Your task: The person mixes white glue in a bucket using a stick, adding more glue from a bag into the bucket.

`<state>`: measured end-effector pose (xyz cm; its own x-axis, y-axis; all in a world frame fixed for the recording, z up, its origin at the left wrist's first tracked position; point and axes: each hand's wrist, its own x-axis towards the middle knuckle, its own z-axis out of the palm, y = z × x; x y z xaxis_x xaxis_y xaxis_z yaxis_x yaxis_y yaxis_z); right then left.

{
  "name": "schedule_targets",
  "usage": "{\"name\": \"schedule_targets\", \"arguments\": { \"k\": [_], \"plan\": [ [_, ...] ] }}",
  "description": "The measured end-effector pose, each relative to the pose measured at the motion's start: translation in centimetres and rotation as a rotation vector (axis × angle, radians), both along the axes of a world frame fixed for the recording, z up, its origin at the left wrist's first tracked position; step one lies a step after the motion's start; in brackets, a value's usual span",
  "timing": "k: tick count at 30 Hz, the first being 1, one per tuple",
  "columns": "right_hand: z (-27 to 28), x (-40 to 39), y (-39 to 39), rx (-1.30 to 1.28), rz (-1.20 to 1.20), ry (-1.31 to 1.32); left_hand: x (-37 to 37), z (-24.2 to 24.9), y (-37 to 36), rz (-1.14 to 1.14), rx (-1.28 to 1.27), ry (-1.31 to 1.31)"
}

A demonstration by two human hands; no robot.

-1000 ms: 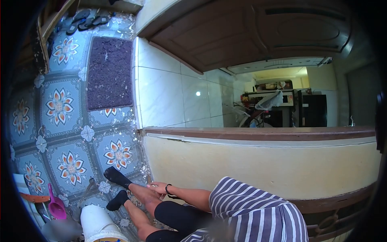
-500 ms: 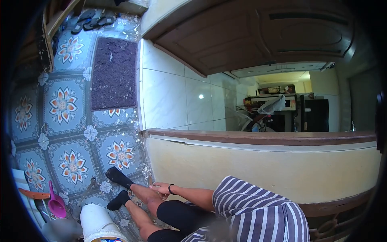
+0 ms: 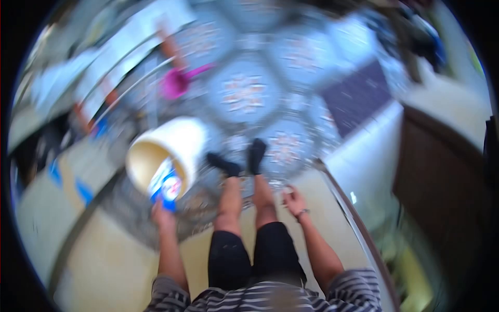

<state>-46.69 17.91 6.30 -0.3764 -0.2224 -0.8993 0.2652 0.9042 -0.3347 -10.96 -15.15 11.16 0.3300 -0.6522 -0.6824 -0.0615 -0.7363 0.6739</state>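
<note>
My left hand (image 3: 163, 214) is closed on the lower end of a blue and white packet (image 3: 167, 186), which is held at the mouth of a white bucket (image 3: 189, 140). The bucket's yellowish inside faces me. On the other side of my legs, my right hand (image 3: 294, 202) hangs beside the low cream wall, a dark band on its wrist. Its fingers look apart, with nothing seen in them, though the view is smeared by motion.
A pink dustpan (image 3: 175, 83) lies on the patterned tile floor (image 3: 241, 93) beyond the bucket. White panels with a metal frame stand at upper left. A dark purple mat (image 3: 356, 99) lies right of centre, near a brown door (image 3: 442, 171).
The view has swung round toward the left and is blurred. My left hand and the packet it holds have come into sight. The bucket now shows nearer the middle.
</note>
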Motion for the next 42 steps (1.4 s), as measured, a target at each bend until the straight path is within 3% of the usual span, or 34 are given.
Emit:
{"name": "schedule_targets", "arguments": {
  "k": [1, 2, 3, 4, 6, 13, 17, 19, 21, 22, 25, 26, 33, 36, 40, 42],
  "plan": [
    [0.3, -1.0, -2.5, -0.087, 0.006, 0.003, -0.9, 0.6, -0.1, 0.012, -0.019, -0.255],
    [1.4, -1.7, -5.8, -0.198, 0.082, 0.038, -1.2, 0.2, 0.2, 0.044, -0.075, -0.291],
    [2.7, -2.5, -9.4, -0.307, 0.142, 0.091, -3.1, 1.3, 0.1, 0.063, -0.163, -0.223],
    [4.4, -2.6, -13.3, -0.39, 0.232, 0.08, -2.5, 1.0, 0.1, 0.082, -0.092, -0.3],
    [7.4, -2.0, -21.2, -0.538, 0.39, 0.087, -1.6, 0.7, 0.3, -0.103, -0.17, -0.304],
    [9.2, 8.5, -39.1, -1.163, 1.009, 0.146, -2.6, 5.3, -1.9, -0.363, -0.205, -0.349],
    [6.3, 13.8, -43.4, -1.056, 1.378, -0.206, -0.2, 5.5, -3.5, -0.518, -0.366, -0.231],
    [3.1, 15.8, -43.9, -1.005, 1.412, -0.445, 0.5, 5.5, -4.6, -0.499, -0.304, -0.214],
    [3.0, 17.1, -44.0, -0.959, 1.212, -0.389, 1.2, 4.2, -5.8, -0.422, -0.213, -0.168],
    [3.4, 17.0, -44.5, -0.636, 1.231, -0.428, 1.4, 2.6, -5.9, -0.375, -0.25, -0.167],
    [3.1, 17.9, -43.9, -0.532, 1.154, -0.206, 1.7, 0.1, -6.3, -0.377, -0.067, -0.102],
    [2.5, 18.2, -43.8, -0.484, 1.233, -0.111, 1.5, -0.7, -6.2, -0.343, -0.052, -0.083],
    [0.3, 19.6, -42.8, -0.343, 1.218, 0.04, 0.4, -2.1, -6.4, -0.336, 0.043, 0.137],
    [-0.4, 19.9, -42.8, -0.321, 1.209, 0.015, 0.4, -2.7, -6.7, -0.305, 0.126, 0.088],
    [0.9, 18.7, -44.5, -0.151, 1.464, -0.201, 1.4, -5.0, -5.5, -0.131, 0.155, 0.238],
    [0.8, 18.2, -44.1, -0.244, 1.442, -0.265, 1.7, -4.7, -5.5, -0.055, 0.22, 0.312]
  ]
}}
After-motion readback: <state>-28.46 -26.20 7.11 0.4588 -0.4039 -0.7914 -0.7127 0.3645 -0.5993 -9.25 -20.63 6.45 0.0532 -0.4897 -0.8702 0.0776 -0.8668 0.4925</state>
